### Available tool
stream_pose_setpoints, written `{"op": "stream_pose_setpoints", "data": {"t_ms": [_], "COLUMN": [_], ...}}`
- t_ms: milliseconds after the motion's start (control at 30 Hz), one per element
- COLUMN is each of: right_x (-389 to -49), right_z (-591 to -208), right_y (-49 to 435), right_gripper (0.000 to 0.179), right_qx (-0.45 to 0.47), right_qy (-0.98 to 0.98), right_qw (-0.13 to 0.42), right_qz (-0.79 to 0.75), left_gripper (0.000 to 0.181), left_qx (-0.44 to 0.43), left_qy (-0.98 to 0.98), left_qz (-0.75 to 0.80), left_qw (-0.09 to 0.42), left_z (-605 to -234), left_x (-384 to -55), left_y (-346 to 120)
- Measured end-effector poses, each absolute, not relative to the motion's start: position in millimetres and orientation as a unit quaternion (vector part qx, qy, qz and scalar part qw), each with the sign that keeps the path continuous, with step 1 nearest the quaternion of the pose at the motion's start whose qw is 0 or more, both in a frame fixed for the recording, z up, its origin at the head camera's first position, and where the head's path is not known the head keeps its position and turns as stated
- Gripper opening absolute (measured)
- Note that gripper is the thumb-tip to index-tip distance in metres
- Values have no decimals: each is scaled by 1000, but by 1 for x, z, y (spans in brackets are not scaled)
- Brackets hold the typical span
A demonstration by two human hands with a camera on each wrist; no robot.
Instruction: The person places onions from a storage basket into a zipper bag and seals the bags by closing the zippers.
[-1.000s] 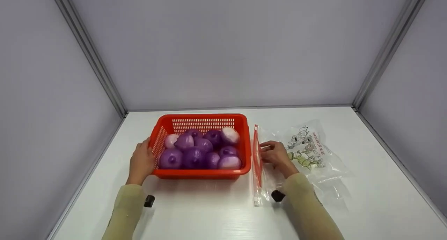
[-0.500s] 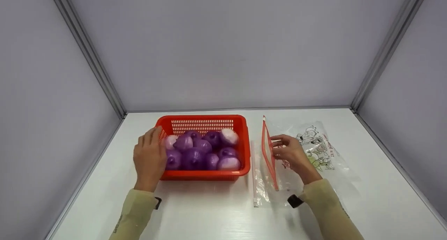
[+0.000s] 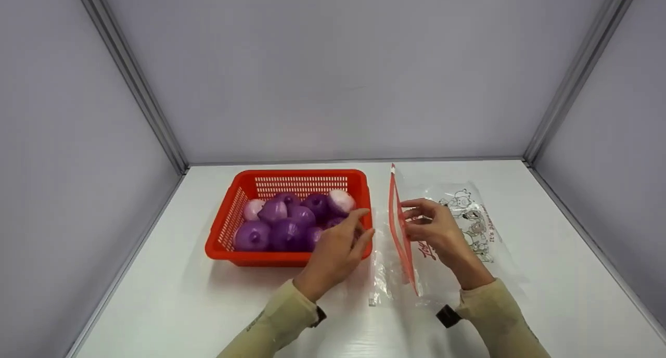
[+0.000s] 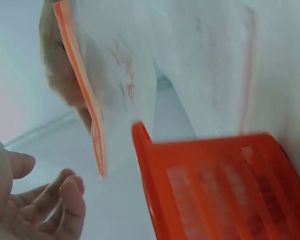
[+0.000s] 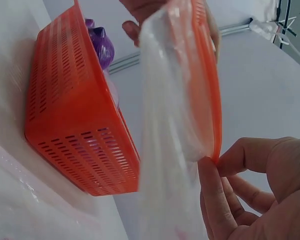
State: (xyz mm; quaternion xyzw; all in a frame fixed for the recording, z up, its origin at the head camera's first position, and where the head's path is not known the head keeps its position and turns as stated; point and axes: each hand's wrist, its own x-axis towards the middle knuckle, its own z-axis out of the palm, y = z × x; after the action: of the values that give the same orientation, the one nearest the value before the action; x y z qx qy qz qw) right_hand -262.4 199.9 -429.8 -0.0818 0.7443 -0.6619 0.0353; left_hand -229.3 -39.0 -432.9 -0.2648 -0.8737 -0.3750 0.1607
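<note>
My right hand (image 3: 439, 235) pinches the red-edged mouth of a clear zip bag (image 5: 165, 115) between thumb and fingers, lifting that edge off the table. The bag's mouth gapes slightly in the head view. Over the right front corner of the red basket (image 3: 221, 246) hovers my left hand (image 3: 335, 251), thumb and fingers parted with nothing between them. It covers some of the purple onions (image 3: 289, 233) piled in the basket. In the left wrist view, the fingers (image 4: 72, 200) are bent and stand apart from the red bag edge (image 4: 82, 80).
Under the lifted bag lies another clear bag (image 3: 381, 288) flat on the white table (image 3: 171, 301). Grey walls (image 3: 333, 77) enclose the table at the back and both sides. The basket stands left of the bags.
My left hand has left the basket's left side and crossed right toward the bag. My right hand has raised the bag's red edge and shifted it right, off the bag below.
</note>
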Motion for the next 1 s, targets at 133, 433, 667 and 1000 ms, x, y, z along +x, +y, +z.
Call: {"op": "stream_pose_setpoints", "data": {"t_ms": [133,433,667,1000], "right_x": [-256,-252,-252,-247], "right_z": [-427,-428,-427,-415], "right_y": [193,186,189,247], "right_gripper": [47,41,29,26], "right_qx": [-85,-91,-91,-34], "right_qy": [748,753,755,810], "right_qw": [29,29,5,-80], "right_qz": [-658,-651,-650,-580], "left_gripper": [42,34,32,22], "left_qx": [-255,-240,-240,-190], "left_qy": [-873,-837,-839,-877], "left_qz": [-396,-489,-483,-420], "left_qw": [125,55,79,136], "left_z": [-434,-438,-438,-433], "left_x": [-239,-246,-248,-252], "left_y": [-16,-1,-4,-37]}}
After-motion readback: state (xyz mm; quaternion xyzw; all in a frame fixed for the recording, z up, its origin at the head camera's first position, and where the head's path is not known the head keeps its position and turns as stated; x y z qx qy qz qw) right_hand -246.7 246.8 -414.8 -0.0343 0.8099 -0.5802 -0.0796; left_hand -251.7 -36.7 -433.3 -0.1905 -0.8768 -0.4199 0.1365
